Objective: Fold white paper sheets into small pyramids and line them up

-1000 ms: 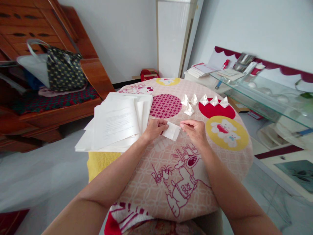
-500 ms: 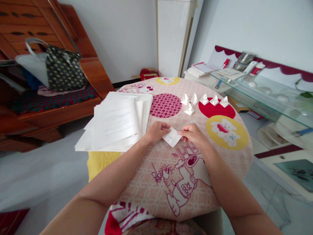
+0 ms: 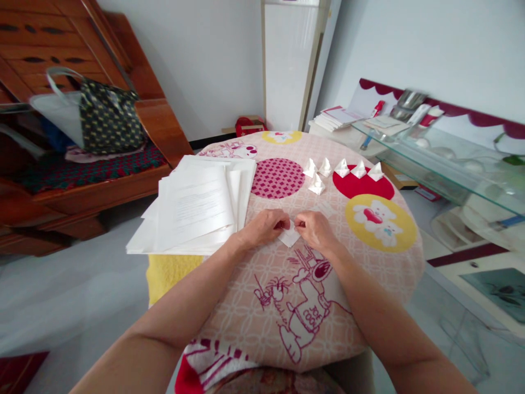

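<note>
A small folded square of white paper [image 3: 289, 237] lies on the patterned tablecloth [image 3: 246, 323], one corner pointing toward me. My left hand [image 3: 268, 225] pinches its left side, and my right hand [image 3: 315, 229] pinches it from the right. The fingers of both hands are curled close together at the paper's far part, which they partly hide. Beyond my hands stand several small folded white paper boats, one of them the nearest paper boat [image 3: 316, 184] and another the rightmost paper boat [image 3: 375, 172].
A loose stack of white paper sheets [image 3: 197, 208] covers the table's left side, over a yellow cloth [image 3: 172, 276]. To the right is a glass shelf [image 3: 447, 164] with cups and papers. A wooden bench [image 3: 156, 126] holding bags [image 3: 109, 115] stands at the left.
Both hands have moved inward along the paper square, so their fingertips are nearer each other and hide more of its far part. The boats and the stack have stayed in place.
</note>
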The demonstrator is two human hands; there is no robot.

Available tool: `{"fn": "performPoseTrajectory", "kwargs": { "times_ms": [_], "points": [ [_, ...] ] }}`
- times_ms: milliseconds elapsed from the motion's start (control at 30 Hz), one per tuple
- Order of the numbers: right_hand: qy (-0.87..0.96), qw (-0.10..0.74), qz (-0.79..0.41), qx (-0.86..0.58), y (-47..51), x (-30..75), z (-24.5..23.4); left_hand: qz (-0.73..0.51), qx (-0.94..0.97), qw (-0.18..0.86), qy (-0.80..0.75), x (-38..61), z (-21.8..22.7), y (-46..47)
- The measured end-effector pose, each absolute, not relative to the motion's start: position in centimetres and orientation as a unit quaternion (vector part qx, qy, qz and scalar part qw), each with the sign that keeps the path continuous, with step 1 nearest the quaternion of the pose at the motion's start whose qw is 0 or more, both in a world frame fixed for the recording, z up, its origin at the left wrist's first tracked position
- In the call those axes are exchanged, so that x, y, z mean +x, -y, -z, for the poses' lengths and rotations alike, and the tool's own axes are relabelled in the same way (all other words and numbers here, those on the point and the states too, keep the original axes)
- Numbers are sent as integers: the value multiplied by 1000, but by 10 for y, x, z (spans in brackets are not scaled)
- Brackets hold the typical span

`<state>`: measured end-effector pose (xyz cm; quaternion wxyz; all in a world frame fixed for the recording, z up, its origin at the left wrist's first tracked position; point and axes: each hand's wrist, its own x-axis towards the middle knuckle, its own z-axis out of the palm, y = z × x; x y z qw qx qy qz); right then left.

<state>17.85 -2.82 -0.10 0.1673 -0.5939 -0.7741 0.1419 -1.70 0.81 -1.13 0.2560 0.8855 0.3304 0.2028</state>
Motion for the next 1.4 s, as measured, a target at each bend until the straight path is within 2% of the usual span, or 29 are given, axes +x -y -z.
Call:
{"fn": "performPoseTrajectory", "kwargs": {
  "times_ms": [167,433,700,933,1033,1233,1400],
  "points": [
    [843,146,-175,-487,32,186,-2,-125,913,274,-276,-25,0,-7],
    [878,93,-190,-429,40,192,-14,-92,934,224,-263,-22,-2,-4],
    [882,94,-186,-422,39,191,-15,-114,929,218,-275,-24,-4,-4],
    [852,172,-243,-431,27,200,-5,-124,918,244,-287,-24,-4,-5],
    [852,163,-260,-425,28,202,-6,-132,917,236,-295,-22,-3,-3],
    [852,130,-215,-459,31,195,-9,-156,894,228,-353,-22,-1,-4],
    [841,155,-218,-471,29,192,-5,-147,897,246,-337,-20,0,-3]
  ]
}}
